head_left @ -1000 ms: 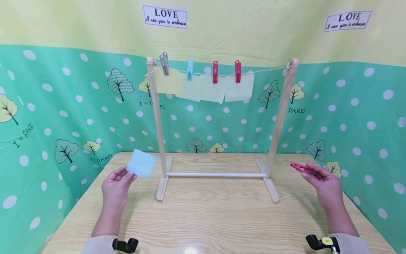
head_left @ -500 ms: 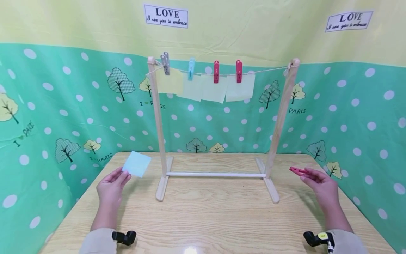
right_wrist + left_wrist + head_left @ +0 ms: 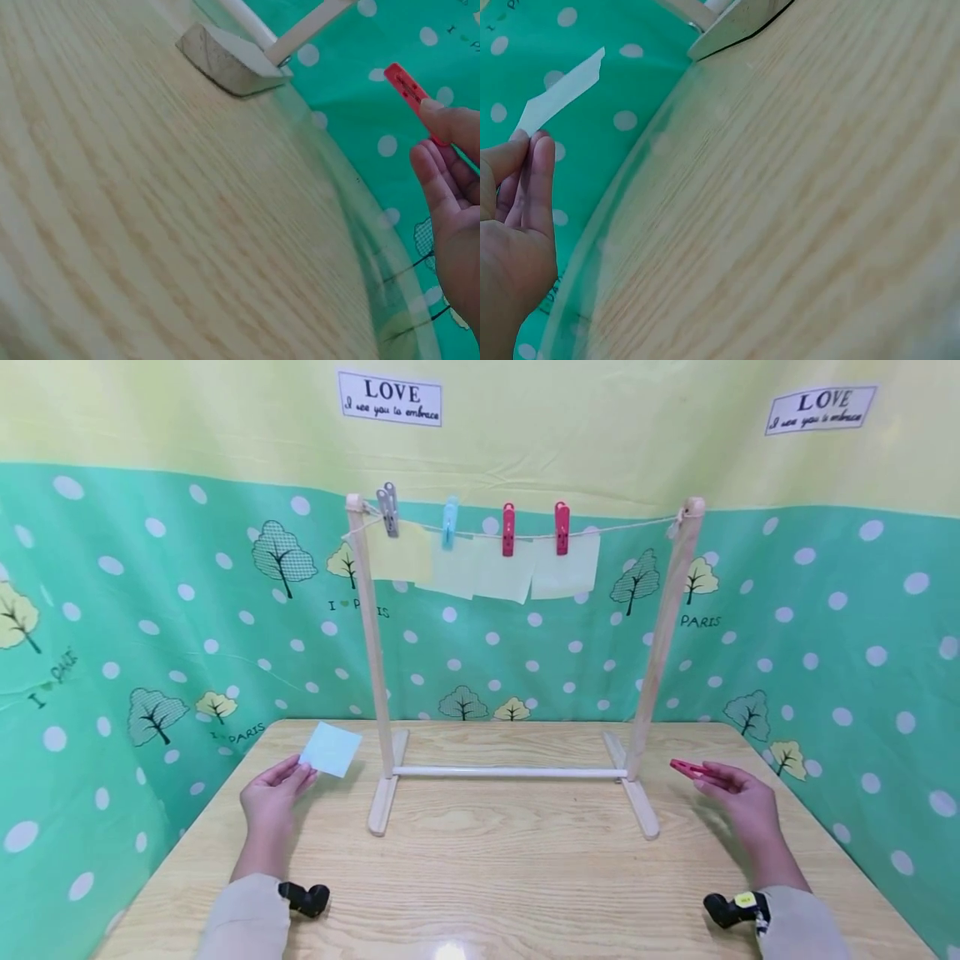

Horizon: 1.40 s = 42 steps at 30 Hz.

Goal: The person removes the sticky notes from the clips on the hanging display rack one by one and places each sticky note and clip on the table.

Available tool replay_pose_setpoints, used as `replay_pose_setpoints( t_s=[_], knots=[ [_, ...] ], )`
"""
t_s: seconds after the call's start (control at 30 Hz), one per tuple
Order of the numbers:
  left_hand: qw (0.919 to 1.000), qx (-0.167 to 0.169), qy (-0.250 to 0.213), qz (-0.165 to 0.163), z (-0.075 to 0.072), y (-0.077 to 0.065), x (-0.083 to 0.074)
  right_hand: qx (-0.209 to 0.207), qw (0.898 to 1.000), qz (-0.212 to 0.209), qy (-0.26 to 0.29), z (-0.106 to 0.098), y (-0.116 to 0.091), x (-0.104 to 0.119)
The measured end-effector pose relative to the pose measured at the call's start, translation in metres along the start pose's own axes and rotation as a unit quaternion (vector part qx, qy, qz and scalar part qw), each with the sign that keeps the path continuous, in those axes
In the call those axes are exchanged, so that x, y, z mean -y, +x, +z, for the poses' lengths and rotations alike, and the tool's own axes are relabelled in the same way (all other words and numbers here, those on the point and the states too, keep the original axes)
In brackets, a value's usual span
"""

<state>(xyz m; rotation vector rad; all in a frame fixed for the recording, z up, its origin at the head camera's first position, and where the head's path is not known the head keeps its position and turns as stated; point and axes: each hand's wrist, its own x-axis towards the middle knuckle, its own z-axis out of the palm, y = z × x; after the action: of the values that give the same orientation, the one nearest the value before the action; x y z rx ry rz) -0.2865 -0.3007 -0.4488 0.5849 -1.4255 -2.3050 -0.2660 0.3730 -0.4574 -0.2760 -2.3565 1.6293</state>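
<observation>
My left hand [image 3: 273,797] pinches a light blue square of paper [image 3: 331,749] by its lower left corner, left of the wooden rack. In the left wrist view this paper [image 3: 564,94] shows nearly edge-on above the thumb and fingers. On the rack's other side, my right hand [image 3: 741,797] pinches a red clothespin [image 3: 686,768] between thumb and fingers, its free end pointing left. The same clothespin [image 3: 406,88] appears in the right wrist view. Along the string [image 3: 633,525] hang a yellow sheet [image 3: 408,556] and several pale sheets [image 3: 566,568], held by clothespins.
The wooden rack [image 3: 660,643] stands on the table [image 3: 480,868], with two feet joined by a white bar [image 3: 510,772]. On its string are a grey clothespin [image 3: 387,510], a light blue clothespin [image 3: 449,522] and two red ones. A patterned curtain [image 3: 480,652] surrounds the table.
My right hand has drifted left and slightly down with the red clothespin. My left hand has shifted left, then back right, and the blue paper has lowered slightly. The hanging sheets stay put.
</observation>
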Motion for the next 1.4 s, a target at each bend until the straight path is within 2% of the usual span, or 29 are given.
replay_pose_setpoints(
  t_s=[0.1,0.23,0.37,0.47,0.6,0.7,0.87,0.93,1.03,1.17,1.3,1.4],
  knots=[
    [1.0,-0.003,0.003,0.0,-0.002,0.004,0.003,0.009,1.0,0.006,-0.005,0.002,0.006,-0.004],
    [0.9995,0.003,0.03,0.001,-0.007,0.013,0.009,0.017,0.999,0.005,-0.027,0.006,0.014,-0.009],
    [0.9967,0.024,0.077,0.002,-0.008,0.021,0.016,0.022,0.997,0.01,-0.069,0.009,0.02,-0.015],
    [0.9903,0.043,0.131,0.018,-0.006,0.025,0.021,0.025,0.996,0.024,-0.082,0.011,0.022,-0.02],
    [0.9767,0.058,0.202,0.044,-0.003,0.027,0.026,0.028,0.995,0.03,-0.088,0.012,0.021,-0.024],
    [0.963,0.063,0.255,0.062,-0.003,0.025,0.028,0.02,0.996,0.025,-0.089,0.013,0.02,-0.026],
    [0.9218,0.056,0.371,0.099,-0.005,0.023,0.031,0.007,0.993,0.007,-0.114,0.017,0.019,-0.03],
    [0.9088,0.054,0.4,0.107,-0.007,0.022,0.032,0.007,0.991,-0.006,-0.13,0.018,0.019,-0.033],
    [0.9007,0.055,0.417,0.107,-0.008,0.021,0.033,0.008,0.989,-0.02,-0.143,0.019,0.019,-0.035],
    [0.8916,0.056,0.437,0.105,-0.009,0.02,0.035,0.008,0.988,-0.017,-0.154,0.021,0.02,-0.035],
    [0.8869,0.057,0.447,0.101,-0.009,0.018,0.036,0.008,0.987,0.001,-0.163,0.021,0.021,-0.035],
    [0.8859,0.054,0.447,0.11,-0.008,0.016,0.036,0.007,0.986,0.011,-0.165,0.021,0.021,-0.034]
  ],
)
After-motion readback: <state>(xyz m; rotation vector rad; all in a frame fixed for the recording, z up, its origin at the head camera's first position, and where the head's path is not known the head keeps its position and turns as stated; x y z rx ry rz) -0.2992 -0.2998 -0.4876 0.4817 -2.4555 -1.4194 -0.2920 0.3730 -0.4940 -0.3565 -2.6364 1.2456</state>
